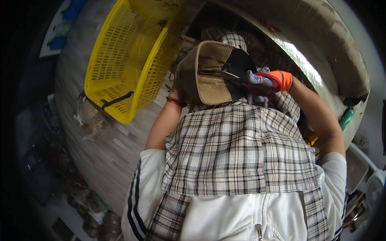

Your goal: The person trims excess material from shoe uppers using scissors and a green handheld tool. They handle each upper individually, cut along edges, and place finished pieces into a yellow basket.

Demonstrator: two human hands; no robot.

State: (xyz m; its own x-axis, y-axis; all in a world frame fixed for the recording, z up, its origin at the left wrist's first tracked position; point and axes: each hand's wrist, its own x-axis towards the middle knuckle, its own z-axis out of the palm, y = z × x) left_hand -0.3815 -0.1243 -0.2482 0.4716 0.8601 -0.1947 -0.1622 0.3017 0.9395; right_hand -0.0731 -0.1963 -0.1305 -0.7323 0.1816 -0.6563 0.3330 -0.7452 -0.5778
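Note:
In front of my lap is a hollow, open-mouthed piece [213, 90] with beige perforated lining and a black patch on its right; I cannot tell its kind. My left hand [179, 85], with a red bead bracelet at the wrist, supports it from the left, its fingers hidden behind it. My right hand [268, 83] wears an orange and grey-purple glove and is closed round the red handles of scissors [230, 76]. Their dark blades reach leftward into the opening of the piece, over the lining. A plaid apron [225, 148] covers my front.
A yellow slotted basket [138, 94] stands on the grey plank floor [120, 156] to the left, a clear plastic bag [94, 118] beside it. On the right are a pale work surface [309, 70], a green handle [346, 119] and a white fan-like object [376, 186].

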